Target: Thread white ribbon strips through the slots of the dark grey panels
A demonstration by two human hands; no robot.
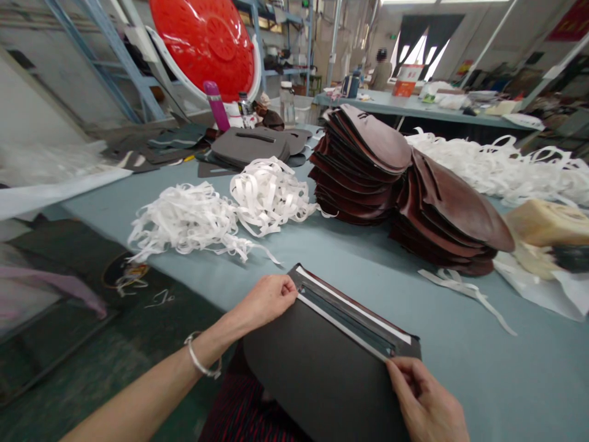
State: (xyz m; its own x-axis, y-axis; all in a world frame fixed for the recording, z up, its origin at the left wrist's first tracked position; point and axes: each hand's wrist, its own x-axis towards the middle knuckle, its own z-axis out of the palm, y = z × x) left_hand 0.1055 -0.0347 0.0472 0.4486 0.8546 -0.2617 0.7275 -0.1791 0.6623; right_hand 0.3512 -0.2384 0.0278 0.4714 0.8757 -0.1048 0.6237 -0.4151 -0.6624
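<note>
A dark panel (317, 362) with a rounded lower edge leans over the table's near edge toward my lap. Near its top runs a long slot (345, 316). One white tape strip (363, 308) lies along the slot's far side, and a second white tape strip (340, 326) runs along the near side. The fingers of my left hand (271, 298) are closed in a pinch at the near strip's left end. My right hand (426, 396) pinches that strip's right end, with its other fingers curled. Brown shows at the panel's far edge.
Two white tape piles (188, 218) (271, 193) lie on the blue-grey table (221, 276). Stacked brown leather panels (363, 166) stand behind the work, with dark panels (251, 146) farther back. Loose tape (469, 291) lies right. A red round basin (207, 46) and a distant person (381, 73) are beyond.
</note>
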